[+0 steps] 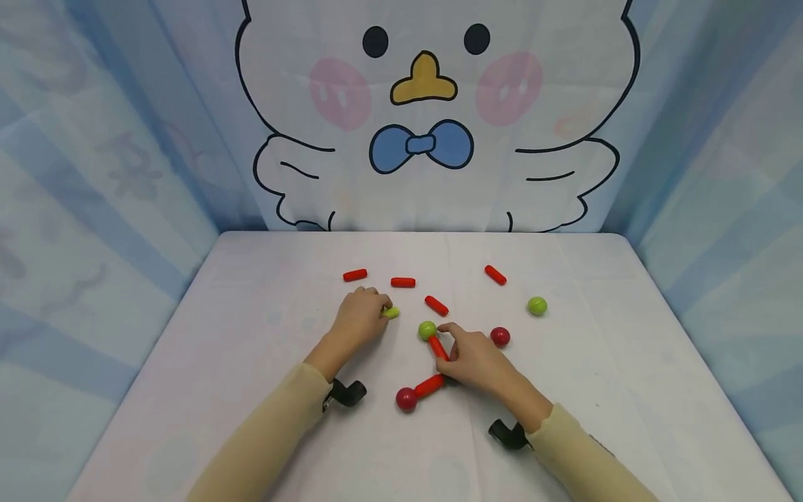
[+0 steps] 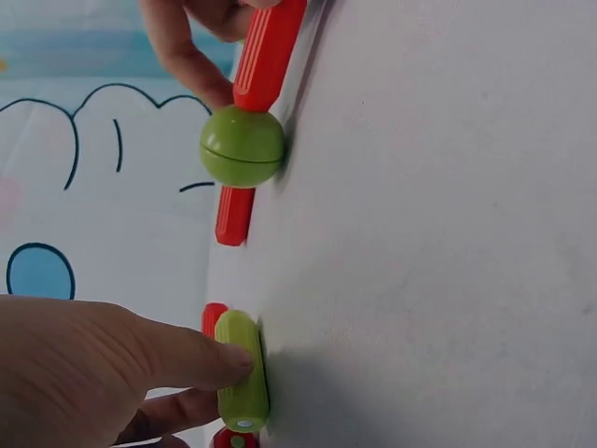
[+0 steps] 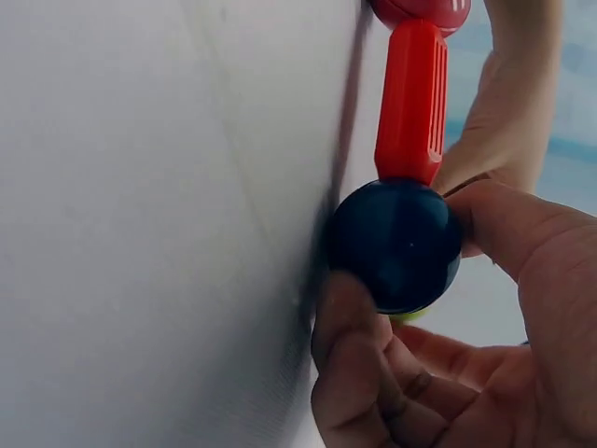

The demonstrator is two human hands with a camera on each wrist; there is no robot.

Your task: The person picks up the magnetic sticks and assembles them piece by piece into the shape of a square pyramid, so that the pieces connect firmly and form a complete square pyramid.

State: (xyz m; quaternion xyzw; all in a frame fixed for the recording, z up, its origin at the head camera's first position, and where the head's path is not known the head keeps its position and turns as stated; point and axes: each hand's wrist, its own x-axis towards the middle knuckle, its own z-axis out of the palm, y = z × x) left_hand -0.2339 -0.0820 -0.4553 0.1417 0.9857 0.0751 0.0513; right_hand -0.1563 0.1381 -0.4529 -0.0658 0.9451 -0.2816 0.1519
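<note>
My left hand (image 1: 362, 312) pinches a short yellow-green ribbed rod (image 2: 241, 369) at the table surface, its thumb along the side. With thumb and fingers, my right hand (image 1: 477, 359) grips a dark blue ball (image 3: 396, 245), mostly hidden under that hand in the head view. From this ball one red rod (image 1: 429, 385) runs to a dark red ball (image 1: 406, 399). Another red rod (image 1: 438, 348) leads to a green ball (image 1: 427, 330), so the joined pieces form a V. The right index fingertip is right by the green ball.
Several loose red rods lie beyond the hands, among them a nearby red rod (image 1: 436, 305) and a farther red rod (image 1: 495, 275). A loose dark red ball (image 1: 500, 337) and a loose green ball (image 1: 537, 306) are to the right. Curtains enclose the white table (image 1: 627, 390).
</note>
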